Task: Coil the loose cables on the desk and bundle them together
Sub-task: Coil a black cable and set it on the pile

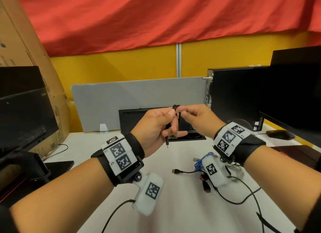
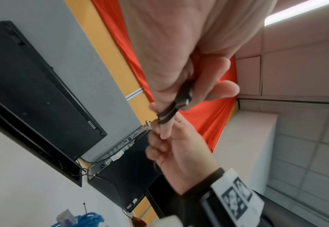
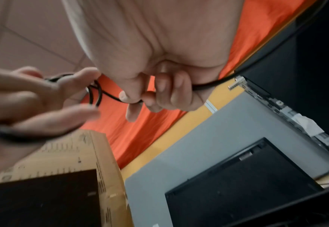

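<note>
Both hands are raised above the white desk (image 1: 173,212). My left hand (image 1: 171,121) grips a small coil of thin black cable (image 1: 176,109), whose plug end (image 1: 167,143) hangs down below the fist. My right hand (image 1: 182,111) pinches the same cable at the top of the coil. In the right wrist view, thumb and forefinger pinch the black cable (image 3: 109,95) beside its loops, and the strand runs on past the curled fingers. In the left wrist view the black cable (image 2: 181,99) is clamped between thumb and fingers. A blue cable (image 1: 199,161), a black USB cable (image 1: 184,172) and a white cable (image 1: 238,170) lie loose on the desk.
A black keyboard (image 1: 135,118) leans against the grey divider (image 1: 139,93). A monitor (image 1: 22,111) and cardboard box (image 1: 26,41) stand at left; a PC tower (image 1: 231,93), second monitor (image 1: 295,97) and mouse (image 1: 278,134) at right. A red-black connector (image 1: 205,184) lies among the cables.
</note>
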